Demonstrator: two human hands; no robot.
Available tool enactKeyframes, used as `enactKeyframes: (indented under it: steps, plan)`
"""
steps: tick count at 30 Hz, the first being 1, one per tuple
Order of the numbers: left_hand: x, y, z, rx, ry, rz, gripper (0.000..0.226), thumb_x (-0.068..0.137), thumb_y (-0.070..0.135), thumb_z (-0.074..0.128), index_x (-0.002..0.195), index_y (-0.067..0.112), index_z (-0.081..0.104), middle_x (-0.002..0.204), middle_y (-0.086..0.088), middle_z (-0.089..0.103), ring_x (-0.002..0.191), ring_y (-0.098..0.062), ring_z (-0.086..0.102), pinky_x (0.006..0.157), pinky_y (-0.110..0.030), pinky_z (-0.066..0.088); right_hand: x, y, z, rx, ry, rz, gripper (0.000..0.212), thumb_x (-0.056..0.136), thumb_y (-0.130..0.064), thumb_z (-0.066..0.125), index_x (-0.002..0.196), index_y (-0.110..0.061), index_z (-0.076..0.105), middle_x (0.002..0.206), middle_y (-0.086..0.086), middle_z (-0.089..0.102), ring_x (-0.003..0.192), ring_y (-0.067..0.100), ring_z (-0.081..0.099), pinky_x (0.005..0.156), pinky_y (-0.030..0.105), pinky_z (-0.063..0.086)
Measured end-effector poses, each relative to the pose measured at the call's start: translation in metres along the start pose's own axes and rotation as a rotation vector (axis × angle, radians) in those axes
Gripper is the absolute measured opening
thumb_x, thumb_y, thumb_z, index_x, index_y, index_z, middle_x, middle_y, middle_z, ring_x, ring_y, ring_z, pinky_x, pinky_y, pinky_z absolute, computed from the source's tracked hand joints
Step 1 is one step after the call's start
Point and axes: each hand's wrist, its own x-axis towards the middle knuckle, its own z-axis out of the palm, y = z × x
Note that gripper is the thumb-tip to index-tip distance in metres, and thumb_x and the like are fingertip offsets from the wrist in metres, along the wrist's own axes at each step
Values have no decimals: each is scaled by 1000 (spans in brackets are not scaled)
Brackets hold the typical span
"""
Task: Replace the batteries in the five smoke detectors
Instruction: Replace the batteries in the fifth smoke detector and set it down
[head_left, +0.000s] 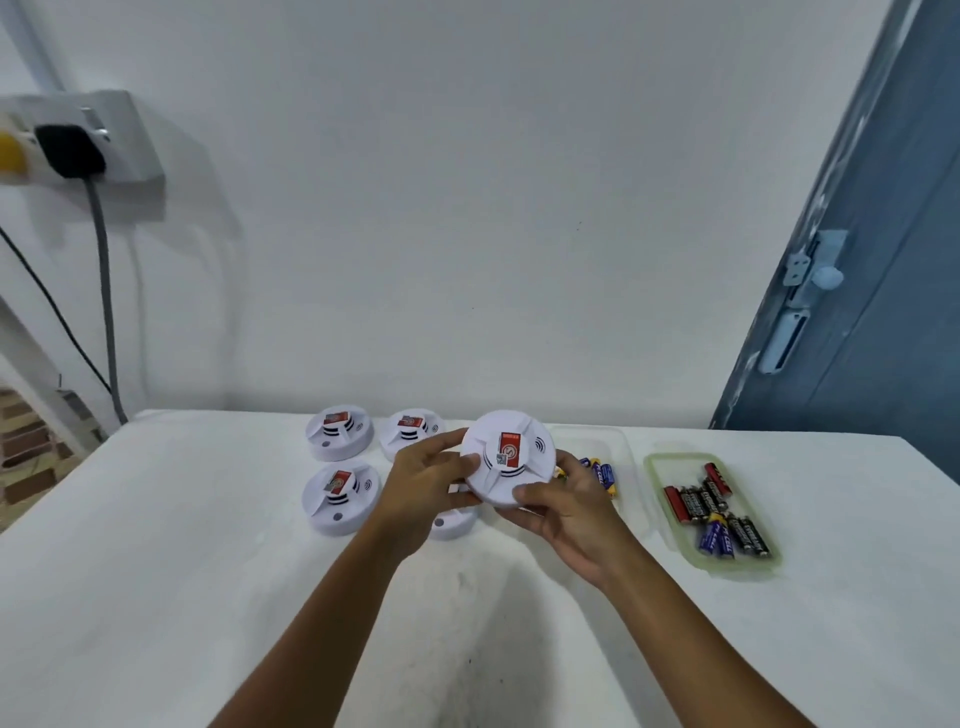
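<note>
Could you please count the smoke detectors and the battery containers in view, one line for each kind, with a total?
Smoke detectors: 5. One is held in both hands; three stand in full view on the table; one is partly hidden under the hands.
Battery containers: 2. A clear one and a green-rimmed one.
Total: 7.

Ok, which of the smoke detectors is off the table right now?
The smoke detector held between the left hand and right hand. The other detectors rest on the white table.

White wall (467, 208), blue door (883, 260)
</note>
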Motion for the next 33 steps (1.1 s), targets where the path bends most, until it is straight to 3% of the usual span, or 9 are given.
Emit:
enactKeyframes:
  steps: [5, 8, 12, 16, 33]
  plan:
    - [1, -6, -6, 8, -30, -8, 24, 92, 4, 57, 110, 16, 68, 99, -12, 75, 92, -30, 71, 86, -49, 56, 0, 7, 2, -66, -14, 16, 43, 80, 19, 59, 118, 0, 55, 102, 18, 71, 90, 33, 70, 75, 42, 60]
    - [1, -10, -10, 13, -42, -18, 28, 92, 5, 58, 118, 13, 65, 102, -12, 74, 94, -31, 71, 83, -45, 57, 1, 12, 2, -73, -2, 6, 42, 79, 19, 59, 117, 2, 57, 100, 18, 72, 87, 33, 71, 70, 40, 60]
    - [2, -13, -14, -10, -49, -27, 31, 92, 4, 58, 122, 10, 63, 102, -14, 74, 93, -31, 71, 77, -41, 58, 2, 18, 3, -70, -6, -10, 43, 79, 19, 59, 118, 1, 58, 103, 20, 71, 89, 35, 71, 68, 39, 59]
    - [3, -15, -16, -4, -68, -16, 33, 92, 5, 58, 124, 11, 62, 104, -13, 73, 97, -33, 70, 87, -50, 55, 3, 21, 2, -77, -12, -23, 44, 79, 18, 61, 119, 0, 58, 106, 21, 71, 92, 37, 70, 70, 40, 59]
    - [3, -14, -20, -27, -92, -17, 31, 93, 5, 57, 122, 12, 62, 105, -11, 74, 97, -30, 70, 89, -50, 55, 2, 23, 4, -90, -30, -51, 44, 79, 17, 62, 119, -1, 58, 107, 20, 71, 94, 37, 70, 70, 39, 60]
